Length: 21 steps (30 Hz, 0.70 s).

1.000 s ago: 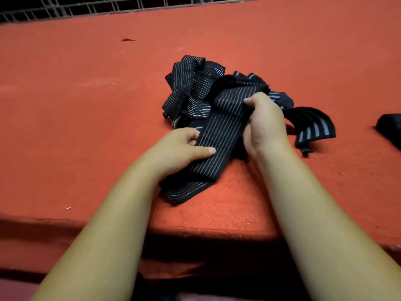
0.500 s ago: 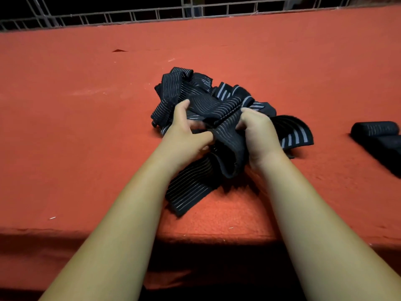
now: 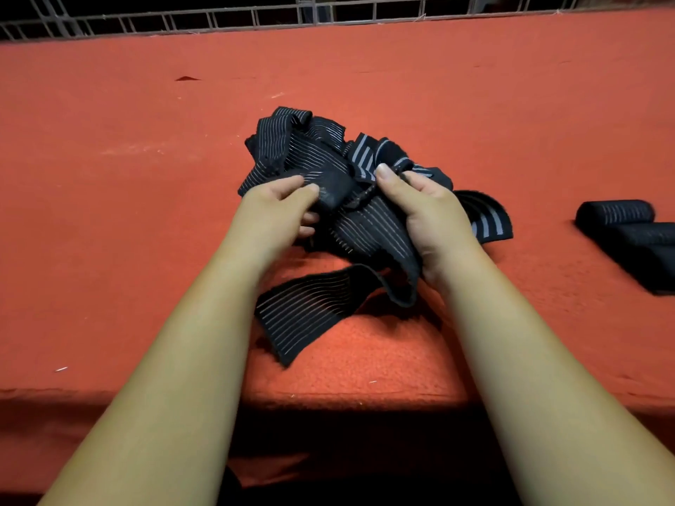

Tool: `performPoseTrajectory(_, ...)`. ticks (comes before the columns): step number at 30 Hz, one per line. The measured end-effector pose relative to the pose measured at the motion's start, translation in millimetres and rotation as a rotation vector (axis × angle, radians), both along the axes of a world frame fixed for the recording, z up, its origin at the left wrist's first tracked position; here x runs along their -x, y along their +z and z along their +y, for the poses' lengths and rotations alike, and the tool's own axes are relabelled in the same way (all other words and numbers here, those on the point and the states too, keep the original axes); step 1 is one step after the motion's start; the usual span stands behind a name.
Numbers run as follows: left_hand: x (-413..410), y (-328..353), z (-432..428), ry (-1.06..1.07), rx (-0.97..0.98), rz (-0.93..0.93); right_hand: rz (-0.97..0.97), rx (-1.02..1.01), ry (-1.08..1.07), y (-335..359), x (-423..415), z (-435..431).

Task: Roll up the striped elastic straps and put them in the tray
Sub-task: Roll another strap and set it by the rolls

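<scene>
A heap of black elastic straps with thin pale stripes (image 3: 303, 147) lies in the middle of the red table. One black striped strap (image 3: 369, 228) is lifted off the heap between both hands. My left hand (image 3: 277, 210) pinches its dark folded end. My right hand (image 3: 427, 217) grips the same strap from the right, thumb on top. The strap's loose tail (image 3: 303, 315) hangs down and trails toward the table's near edge. Several rolled straps (image 3: 617, 213) lie side by side at the far right. No tray is in view.
The table is covered in red felt-like cloth (image 3: 128, 213), its near edge (image 3: 328, 399) just below my forearms. A metal wire grid (image 3: 328, 12) runs along the far side. Bare red cloth spreads left of the heap.
Both hands have drawn one strap up out of the heap; its tail now curls toward the table edge. The head has turned right, so more rolled straps show.
</scene>
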<state>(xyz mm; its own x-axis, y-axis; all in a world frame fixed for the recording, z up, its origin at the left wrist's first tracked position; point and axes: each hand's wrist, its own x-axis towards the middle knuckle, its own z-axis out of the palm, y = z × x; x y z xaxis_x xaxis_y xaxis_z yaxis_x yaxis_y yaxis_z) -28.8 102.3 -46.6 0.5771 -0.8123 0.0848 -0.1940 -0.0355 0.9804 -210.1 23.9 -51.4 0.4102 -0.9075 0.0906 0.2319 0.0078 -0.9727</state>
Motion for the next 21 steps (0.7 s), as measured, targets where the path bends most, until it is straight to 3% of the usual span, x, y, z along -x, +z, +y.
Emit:
performPoseTrajectory(4, -16, -4, 7, 0.026, -0.121, -0.137, -0.015, -0.024, -0.018, 3, 7, 1)
performPoseTrajectory(8, -3, 9, 11, 0.102, -0.127, -0.469, 0.027, -0.027, -0.016, -2, 4, 4)
performPoseTrajectory(12, 22, 22, 14, -0.203, -0.009, -0.226, 0.063, 0.005, -0.01, -4, 2, 5)
performPoseTrajectory(14, 30, 19, 13, -0.283, -0.015, -0.225, 0.089, 0.032, -0.021, -4, 1, 6)
performPoseTrajectory(21, 7, 9, 3, -0.033, 0.023, 0.048, 0.13, 0.035, 0.054, -6, 0, 5)
